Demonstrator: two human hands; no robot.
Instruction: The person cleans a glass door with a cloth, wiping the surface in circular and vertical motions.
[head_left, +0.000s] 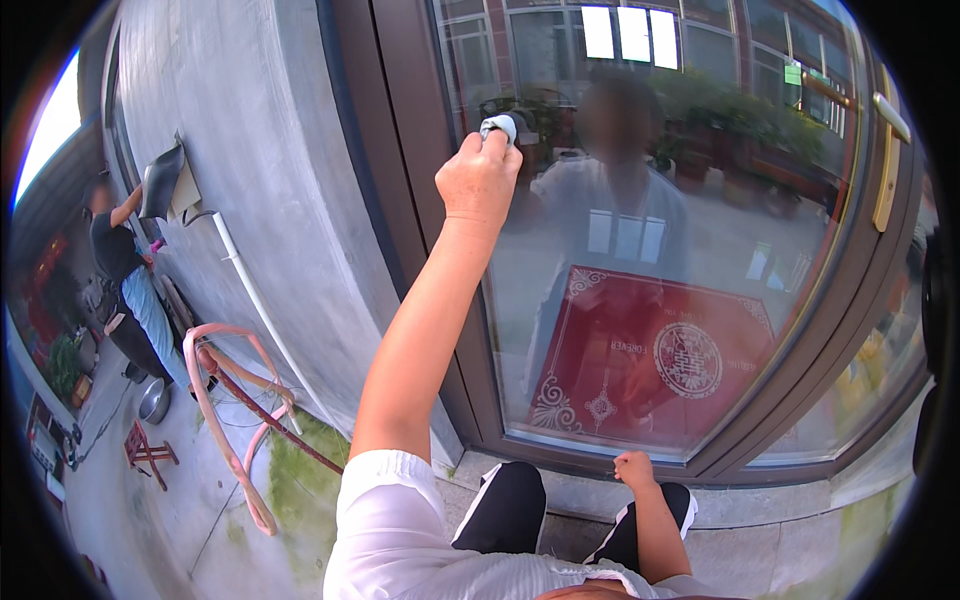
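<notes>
Raised at arm's length, my left hand (480, 176) grips a wadded pale cloth (499, 129), pressed at the upper left part of a glass door pane (750, 240). A brown door frame (409, 90) runs along the left of that hand. My right hand (636, 469) is curled with nothing visible in it, just over my right knee and near the door's bottom rail. Through the glass shows a dark red doormat (600, 337) with white ornament and writing. Reflections of a person, plants and windows lie over the pane.
A door handle (891, 118) sits at the upper right. Left are a grey wall (300, 187), a white pipe (251, 281) and a looped pink hose (202, 390). Farther off are a folding stool (148, 454), a metal basin (154, 401) and another person (116, 247) reaching to the wall.
</notes>
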